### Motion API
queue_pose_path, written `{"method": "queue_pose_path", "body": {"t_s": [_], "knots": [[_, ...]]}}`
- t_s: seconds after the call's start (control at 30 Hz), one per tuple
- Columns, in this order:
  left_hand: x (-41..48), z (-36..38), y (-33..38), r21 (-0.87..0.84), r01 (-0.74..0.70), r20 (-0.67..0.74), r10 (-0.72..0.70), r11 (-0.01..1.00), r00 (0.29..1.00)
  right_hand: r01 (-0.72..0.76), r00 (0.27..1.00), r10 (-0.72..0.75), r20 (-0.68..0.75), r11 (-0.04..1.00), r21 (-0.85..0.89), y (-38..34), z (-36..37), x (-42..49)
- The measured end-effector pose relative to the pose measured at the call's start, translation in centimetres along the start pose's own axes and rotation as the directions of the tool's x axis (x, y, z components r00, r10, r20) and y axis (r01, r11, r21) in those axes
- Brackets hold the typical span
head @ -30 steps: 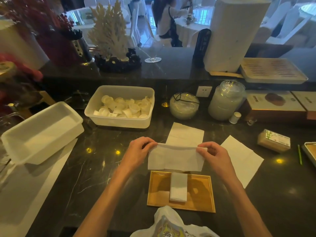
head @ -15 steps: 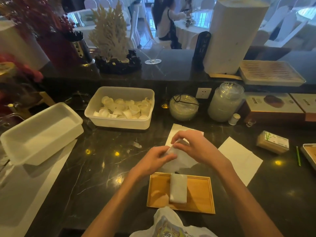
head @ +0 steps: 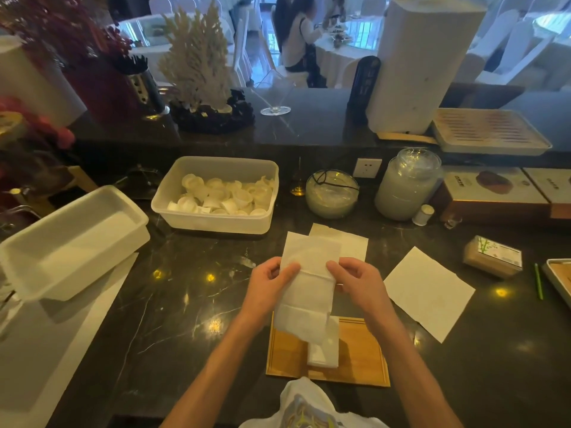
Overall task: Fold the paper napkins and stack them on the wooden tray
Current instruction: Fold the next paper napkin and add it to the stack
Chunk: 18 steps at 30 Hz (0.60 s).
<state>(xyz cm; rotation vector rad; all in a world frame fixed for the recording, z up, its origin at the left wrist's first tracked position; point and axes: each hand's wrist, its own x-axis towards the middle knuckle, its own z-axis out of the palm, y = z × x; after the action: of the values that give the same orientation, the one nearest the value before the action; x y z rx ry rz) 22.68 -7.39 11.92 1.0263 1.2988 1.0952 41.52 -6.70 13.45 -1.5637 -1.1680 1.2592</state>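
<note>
Paper napkin (head: 304,291) pinched between left hand (head: 267,285) and right hand (head: 358,282) above tray (head: 361,356).

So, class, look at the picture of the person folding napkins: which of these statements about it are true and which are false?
1. The left hand and the right hand both have a grip on the held napkin. True.
2. The wooden tray has nothing on it. False: one folded napkin lies on it.
3. A flat napkin lies on the counter to the right of the hands. True.
4. Both plastic tubs are empty. False: the far tub holds small white cups.
</note>
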Motion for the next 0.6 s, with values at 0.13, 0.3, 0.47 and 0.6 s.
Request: {"method": "queue_pose_path", "body": {"t_s": [0.13,0.3,0.47,0.6], "knots": [[0.12,-0.18,-0.34,0.029,0.012,-0.011,-0.011,1.000,1.000,0.008,1.000,-0.008,-0.010,0.999,-0.038,0.09,-0.24,0.07],[0.23,0.05,-0.42,0.035,0.016,-0.004,-0.016,0.999,1.000,0.013,1.000,-0.014,-0.017,0.998,-0.061,-0.07,-0.30,0.22],[0.49,0.05,-0.46,0.001,0.021,-0.030,-0.021,1.000,0.999,-0.005,0.999,0.006,0.035,0.999,-0.046,-0.36,-0.16,0.41],[0.85,-0.32,-0.48,-0.047,0.013,-0.085,-0.017,0.999,0.996,-0.015,0.975,0.017,0.220,1.000,-0.012,-0.18,-0.13,-0.19]]}}
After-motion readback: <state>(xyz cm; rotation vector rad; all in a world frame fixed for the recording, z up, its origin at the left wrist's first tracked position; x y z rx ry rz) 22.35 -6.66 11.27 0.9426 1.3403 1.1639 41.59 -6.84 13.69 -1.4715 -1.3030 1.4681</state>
